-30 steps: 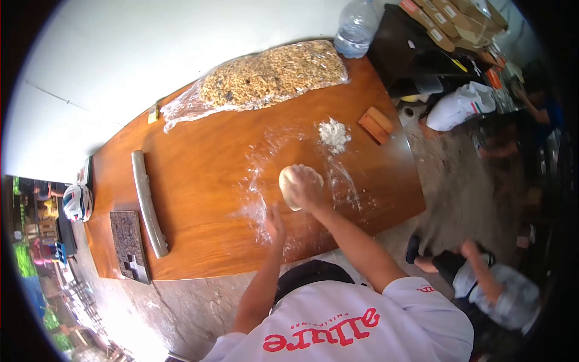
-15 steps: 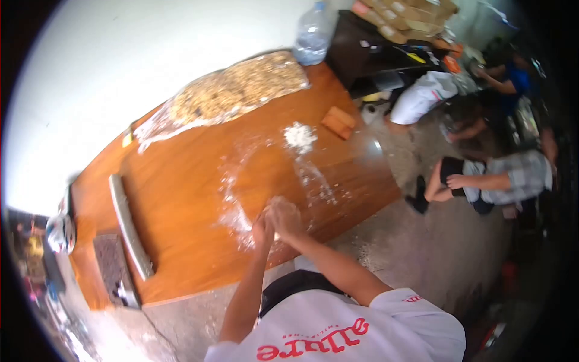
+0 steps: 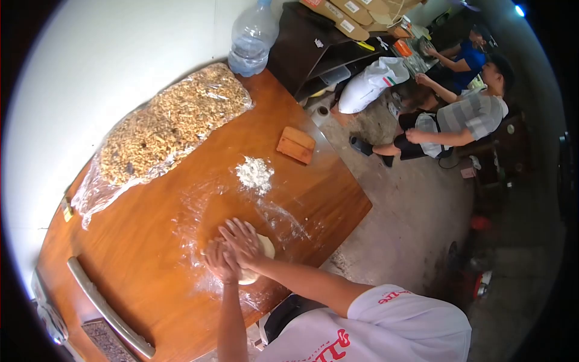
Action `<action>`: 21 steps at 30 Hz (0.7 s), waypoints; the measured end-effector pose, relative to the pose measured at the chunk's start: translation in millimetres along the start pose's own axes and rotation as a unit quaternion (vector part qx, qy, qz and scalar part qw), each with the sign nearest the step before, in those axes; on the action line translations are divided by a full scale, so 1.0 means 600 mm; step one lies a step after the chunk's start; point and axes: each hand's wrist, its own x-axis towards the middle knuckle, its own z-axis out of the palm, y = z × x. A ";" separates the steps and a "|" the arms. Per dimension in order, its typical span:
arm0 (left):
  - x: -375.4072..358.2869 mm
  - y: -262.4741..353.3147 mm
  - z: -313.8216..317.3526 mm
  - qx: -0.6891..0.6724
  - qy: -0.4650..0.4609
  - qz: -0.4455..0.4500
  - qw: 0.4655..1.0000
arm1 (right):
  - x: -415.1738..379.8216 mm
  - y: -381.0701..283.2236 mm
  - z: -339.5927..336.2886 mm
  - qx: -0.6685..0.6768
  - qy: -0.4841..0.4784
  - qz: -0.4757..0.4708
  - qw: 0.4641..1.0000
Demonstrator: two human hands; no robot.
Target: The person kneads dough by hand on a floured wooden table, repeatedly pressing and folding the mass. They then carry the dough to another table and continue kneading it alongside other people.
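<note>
A pale, rounded piece of dough (image 3: pixel 266 246) lies on the floured wooden table (image 3: pixel 139 241), partly covered by my hands. My right hand (image 3: pixel 242 242) rests on it with the fingers stretched out and somewhat spread. Beside and partly under it is my left hand (image 3: pixel 221 260), its fingers overlapped by the right ones, pressing at the dough's left side. Smeared flour surrounds both hands, and a small heap of white flour (image 3: pixel 255 175) sits just beyond them.
A wooden block (image 3: pixel 295 145) lies near the far edge. Along the wall are a plastic bag of brown pieces (image 3: pixel 175 120) and a large bottle (image 3: pixel 252 39). A curved grey bar (image 3: pixel 108 308) is at left. Two people sit at right, one in a striped shirt (image 3: pixel 473 114).
Both hands have gone from being clasped together near the table's front edge to lying on the dough farther in. The dough now shows beside them. The camera view has shifted.
</note>
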 end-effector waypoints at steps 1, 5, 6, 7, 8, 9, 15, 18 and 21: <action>0.036 -0.002 0.003 0.014 0.048 -0.023 0.998 | 0.041 -0.003 0.006 -0.002 -0.003 -0.001 1.000; 0.144 -0.057 -0.008 0.030 0.098 -0.040 0.994 | 0.198 -0.026 0.052 0.001 0.132 -0.032 0.991; 0.162 -0.063 -0.004 0.018 0.108 -0.082 0.991 | 0.232 -0.036 0.054 0.027 0.120 -0.032 0.992; 0.170 -0.065 0.001 0.004 0.119 -0.120 0.986 | 0.258 -0.044 0.050 0.052 0.108 -0.029 0.992; 0.175 -0.062 0.000 -0.041 0.105 -0.140 0.984 | 0.278 -0.045 0.052 0.080 0.078 -0.056 0.992; 0.169 -0.054 -0.005 -0.090 0.092 -0.157 0.979 | 0.296 -0.037 0.059 0.105 0.049 -0.082 0.990; -0.023 0.117 0.020 -0.240 0.042 -0.317 0.917 | 0.260 0.075 -0.083 0.532 -0.053 0.035 0.845; -0.098 0.146 0.020 -0.281 0.102 -0.289 0.909 | 0.186 0.139 -0.042 0.367 0.018 0.016 0.930; -0.150 0.161 -0.032 -0.329 0.030 -0.349 0.877 | 0.085 0.090 -0.003 0.208 -0.147 -0.066 0.965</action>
